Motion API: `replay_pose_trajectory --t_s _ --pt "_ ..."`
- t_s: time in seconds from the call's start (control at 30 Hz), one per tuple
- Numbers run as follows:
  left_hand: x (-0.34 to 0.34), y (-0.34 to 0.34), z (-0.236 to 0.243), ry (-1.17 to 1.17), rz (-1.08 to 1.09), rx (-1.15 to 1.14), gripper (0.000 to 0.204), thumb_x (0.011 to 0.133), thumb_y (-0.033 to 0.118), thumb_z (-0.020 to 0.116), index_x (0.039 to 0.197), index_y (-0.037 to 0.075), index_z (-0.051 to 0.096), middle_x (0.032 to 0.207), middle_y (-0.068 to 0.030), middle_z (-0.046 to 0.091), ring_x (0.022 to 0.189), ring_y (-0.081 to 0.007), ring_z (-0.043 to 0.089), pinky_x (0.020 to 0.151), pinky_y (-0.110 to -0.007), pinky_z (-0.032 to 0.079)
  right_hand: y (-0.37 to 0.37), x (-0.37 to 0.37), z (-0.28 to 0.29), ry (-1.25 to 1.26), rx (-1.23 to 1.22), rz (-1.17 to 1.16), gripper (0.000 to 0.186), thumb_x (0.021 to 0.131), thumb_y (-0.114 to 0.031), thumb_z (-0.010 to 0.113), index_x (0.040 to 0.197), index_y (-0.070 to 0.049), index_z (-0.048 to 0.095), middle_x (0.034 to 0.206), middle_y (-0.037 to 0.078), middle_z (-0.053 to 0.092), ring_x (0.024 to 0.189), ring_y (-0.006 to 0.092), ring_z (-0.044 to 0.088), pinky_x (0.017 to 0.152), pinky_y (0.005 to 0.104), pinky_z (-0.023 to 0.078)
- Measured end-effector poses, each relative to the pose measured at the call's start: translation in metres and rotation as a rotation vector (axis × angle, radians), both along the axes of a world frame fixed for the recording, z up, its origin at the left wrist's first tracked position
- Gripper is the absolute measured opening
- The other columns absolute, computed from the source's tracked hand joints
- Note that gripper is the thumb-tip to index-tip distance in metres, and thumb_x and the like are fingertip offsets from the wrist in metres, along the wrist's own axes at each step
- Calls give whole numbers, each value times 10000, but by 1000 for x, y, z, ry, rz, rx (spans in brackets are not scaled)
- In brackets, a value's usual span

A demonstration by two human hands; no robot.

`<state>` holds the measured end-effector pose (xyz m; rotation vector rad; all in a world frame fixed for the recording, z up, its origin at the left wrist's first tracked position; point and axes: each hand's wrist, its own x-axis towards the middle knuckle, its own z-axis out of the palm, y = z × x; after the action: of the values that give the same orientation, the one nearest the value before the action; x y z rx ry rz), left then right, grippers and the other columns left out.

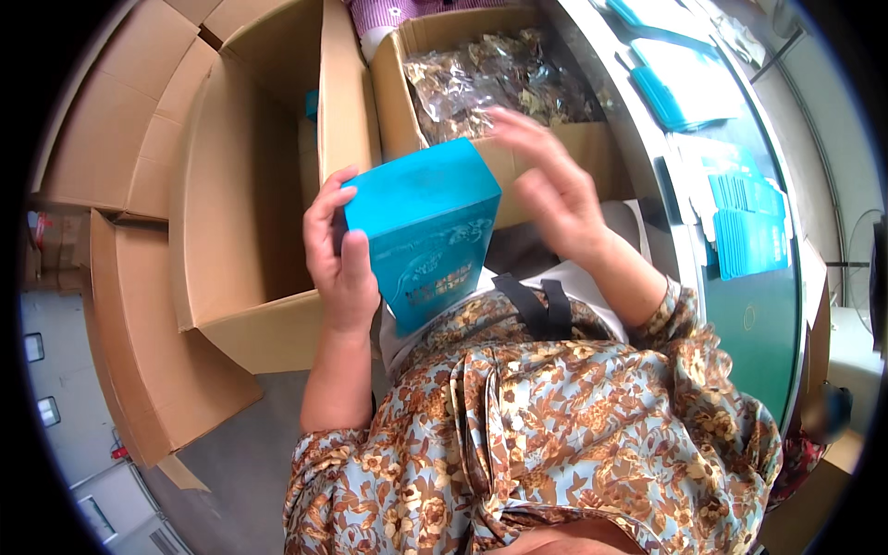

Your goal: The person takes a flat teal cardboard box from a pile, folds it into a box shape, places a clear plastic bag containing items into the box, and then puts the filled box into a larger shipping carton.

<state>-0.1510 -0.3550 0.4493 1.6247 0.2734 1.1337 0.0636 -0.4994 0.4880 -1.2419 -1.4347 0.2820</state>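
A teal gift box (427, 242), printed with gold characters and a raised pattern, is tilted in front of my body. My left hand (340, 250) grips its left side, thumb toward me and fingers round the far side. To the right of the box, my right hand (555, 190) hovers apart from it, fingers stretched and slightly blurred, nothing in them. Just beyond that hand stands a carton (546, 162) filled with clear plastic packets (499, 83) of brown and cream dried pieces.
A large open carton (245, 194) stands at the left, with a small teal item (311, 104) inside. Folded cardboard (166, 342) leans beside it. On the green-topped table (754, 324) at the right lie stacked teal packages (751, 227) and more teal pieces (671, 97) farther back.
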Motion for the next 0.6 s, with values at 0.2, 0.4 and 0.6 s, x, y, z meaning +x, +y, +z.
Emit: replay_pose_trajectory --t_s 0.2,0.4,0.6 --pt "10 -17 64 -237 135 928 744 821 695 614 1241 101 455 1276 -280 486 1043 -403 601 845 -529 552 -32 15 16 1199 -484 337 837 942 -741 293 1538 -154 284 1448 190 479 1285 398 513 1003 601 437" --pt "45 -27 38 -423 -17 1105 751 842 670 635 1354 204 345 1299 -153 424 1213 -372 495 1156 -561 291 -36 2 32 1308 -335 569 889 907 -695 444 1529 -79 292 1474 202 444 1295 379 505 1031 593 421" --pt "45 -20 31 -148 -280 -532 1018 846 717 587 1550 107 177 1394 -104 428 1322 -239 410 1119 -466 309 -22 4 5 614 -165 432 1110 789 -338 759 1597 -139 24 1595 192 189 1431 356 293 1142 505 293"
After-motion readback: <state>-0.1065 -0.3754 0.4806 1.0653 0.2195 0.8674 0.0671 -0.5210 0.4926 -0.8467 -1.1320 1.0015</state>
